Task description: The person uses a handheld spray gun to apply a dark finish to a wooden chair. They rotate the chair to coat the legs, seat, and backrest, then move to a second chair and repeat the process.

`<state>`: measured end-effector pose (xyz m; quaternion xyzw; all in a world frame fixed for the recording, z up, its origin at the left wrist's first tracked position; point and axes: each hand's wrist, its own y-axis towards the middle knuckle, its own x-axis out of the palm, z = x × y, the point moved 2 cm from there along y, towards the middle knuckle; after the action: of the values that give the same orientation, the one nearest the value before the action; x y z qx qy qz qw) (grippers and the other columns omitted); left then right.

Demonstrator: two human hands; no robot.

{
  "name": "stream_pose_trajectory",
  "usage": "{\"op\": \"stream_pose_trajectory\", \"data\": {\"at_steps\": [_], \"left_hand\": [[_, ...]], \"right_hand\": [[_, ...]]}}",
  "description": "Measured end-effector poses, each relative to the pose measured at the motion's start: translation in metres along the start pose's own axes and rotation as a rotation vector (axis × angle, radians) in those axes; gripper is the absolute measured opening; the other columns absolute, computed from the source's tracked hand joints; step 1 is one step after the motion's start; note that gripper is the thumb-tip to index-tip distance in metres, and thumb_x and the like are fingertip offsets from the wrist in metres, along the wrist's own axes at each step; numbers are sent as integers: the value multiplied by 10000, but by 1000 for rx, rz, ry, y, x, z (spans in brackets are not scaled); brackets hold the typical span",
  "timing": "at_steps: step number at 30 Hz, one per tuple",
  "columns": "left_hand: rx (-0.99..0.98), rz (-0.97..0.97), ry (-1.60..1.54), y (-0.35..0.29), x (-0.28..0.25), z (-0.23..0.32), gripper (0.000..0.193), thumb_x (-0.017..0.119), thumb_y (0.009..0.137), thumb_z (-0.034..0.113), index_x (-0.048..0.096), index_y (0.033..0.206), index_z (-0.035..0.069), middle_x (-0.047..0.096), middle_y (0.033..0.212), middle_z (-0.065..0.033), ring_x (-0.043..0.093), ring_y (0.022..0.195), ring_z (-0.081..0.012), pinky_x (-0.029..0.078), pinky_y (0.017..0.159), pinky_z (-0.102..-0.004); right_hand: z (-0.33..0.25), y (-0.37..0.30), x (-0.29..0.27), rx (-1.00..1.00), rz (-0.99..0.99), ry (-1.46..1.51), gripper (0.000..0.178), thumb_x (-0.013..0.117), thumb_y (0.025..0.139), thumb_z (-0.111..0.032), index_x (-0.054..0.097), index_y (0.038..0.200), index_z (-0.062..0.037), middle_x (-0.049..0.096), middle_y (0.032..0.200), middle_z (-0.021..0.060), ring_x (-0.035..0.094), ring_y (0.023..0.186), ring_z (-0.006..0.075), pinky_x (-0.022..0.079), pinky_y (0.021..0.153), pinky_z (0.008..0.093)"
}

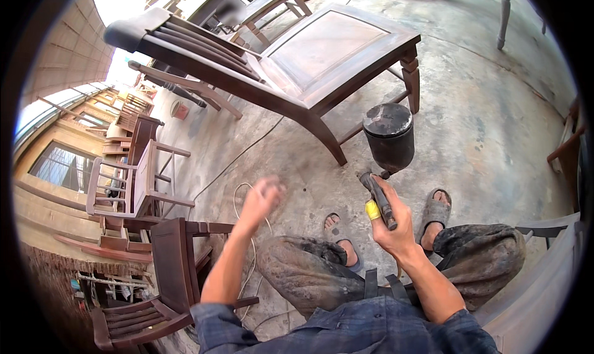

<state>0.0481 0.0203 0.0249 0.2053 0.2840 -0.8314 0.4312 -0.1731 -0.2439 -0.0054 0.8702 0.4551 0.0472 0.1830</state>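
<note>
My right hand [399, 221] is wrapped round the handle of a dark spray gun [378, 196] with a yellow band on it. A black lidded paint cup [388, 145] sits at the gun's far end, its lid smeared with pale residue. My left hand [263, 196] hangs in the air to the left of the gun, over the floor; its fingers are smeared by motion. Just beyond the cup stands a dark wooden chair [318, 100] with a slatted back and a paler panelled seat. Neither hand touches it.
A thin pale hose [252, 255] loops over the concrete floor [482, 125] left of my legs. At lower left a dark chair [173, 264] lies close to my left arm; a paler chair [145, 174] is behind it. A small bucket [179, 110] stands farther off.
</note>
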Motion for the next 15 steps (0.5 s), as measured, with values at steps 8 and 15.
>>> {"op": "stream_pose_trajectory", "data": {"at_steps": [8, 15], "left_hand": [[381, 297, 539, -149, 40, 19, 268, 722, 911, 159, 710, 1135, 11, 734, 1048, -179, 681, 987, -379, 510, 904, -437], [391, 396, 494, -153, 43, 11, 264, 704, 895, 104, 709, 1133, -11, 737, 1047, -173, 675, 996, -366, 509, 921, -427]], "right_hand": [[-25, 29, 18, -64, -30, 97, 547, 673, 867, 49, 564, 1402, 2, 707, 1209, 217, 732, 1039, 259, 539, 879, 309], [-40, 46, 24, -196, -8, 88, 541, 688, 879, 33, 563, 1405, 6, 719, 1161, 211, 736, 954, 233, 540, 840, 298]]}}
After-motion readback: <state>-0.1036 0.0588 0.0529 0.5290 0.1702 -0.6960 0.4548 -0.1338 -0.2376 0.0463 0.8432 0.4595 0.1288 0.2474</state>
